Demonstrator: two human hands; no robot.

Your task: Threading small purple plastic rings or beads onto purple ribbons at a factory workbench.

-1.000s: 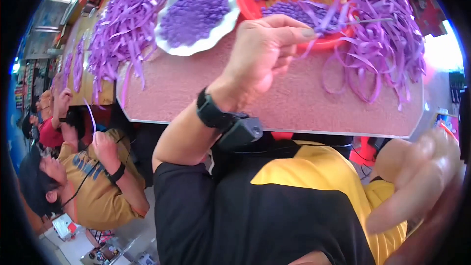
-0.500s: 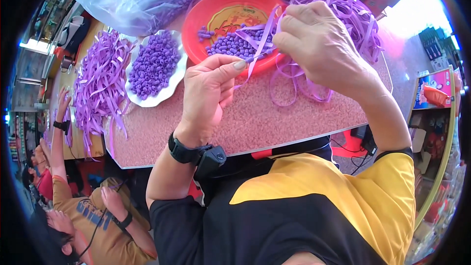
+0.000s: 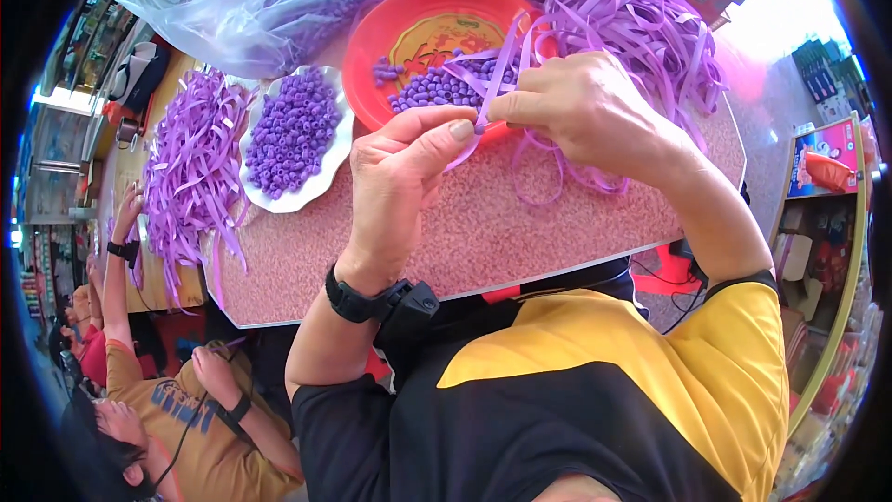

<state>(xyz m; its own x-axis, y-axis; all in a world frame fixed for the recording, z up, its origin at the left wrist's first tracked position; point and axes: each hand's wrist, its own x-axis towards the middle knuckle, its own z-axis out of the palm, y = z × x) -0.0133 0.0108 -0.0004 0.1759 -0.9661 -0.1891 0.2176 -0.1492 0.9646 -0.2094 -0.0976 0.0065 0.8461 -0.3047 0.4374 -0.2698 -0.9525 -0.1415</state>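
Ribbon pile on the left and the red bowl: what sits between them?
The head view shows a white wavy-rimmed plate holding purple beads between them.

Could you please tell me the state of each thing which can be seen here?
Left hand: closed, pinching a ribbon
Right hand: fingers bent, close to left fingertips
Dish: upright, full of loose beads
Red plate: upright, partly covered with beads
Bag: crumpled, with purple contents
Left ribbons: loosely heaped
Right ribbons: tangled

The right grip (image 3: 587,116) has moved in close beside the left grip (image 3: 398,177).
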